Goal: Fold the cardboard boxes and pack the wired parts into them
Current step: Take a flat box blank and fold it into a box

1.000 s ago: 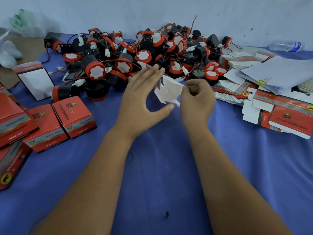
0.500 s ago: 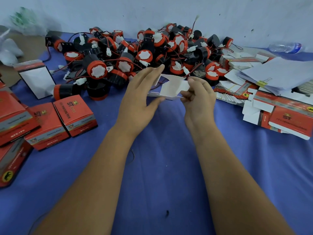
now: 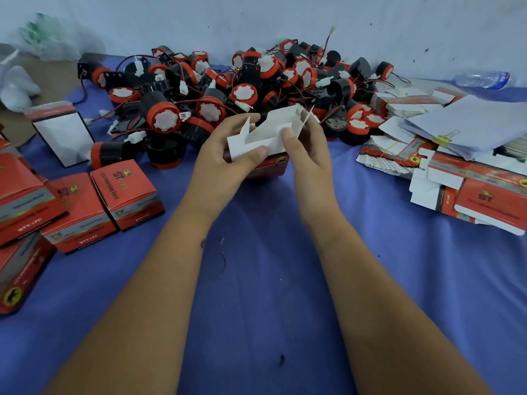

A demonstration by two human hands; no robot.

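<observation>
A half-formed red cardboard box with white inner flaps is held above the blue cloth between both hands. My left hand grips its left side, thumb pressing on a white flap. My right hand grips the right side, thumb on a small inner flap. Its flaps stand open at the top. Behind it lies a big heap of black and red wired parts with white plugs and red wires.
Several closed red boxes stand at the left, with one upright open box behind them. Flat unfolded boxes and a clipped paper stack lie at the right. A plastic bottle rests by the wall.
The flat white-sided blank has been opened into a box shape and turned toward me. Both hands have closed round its sides; the left was spread open before.
</observation>
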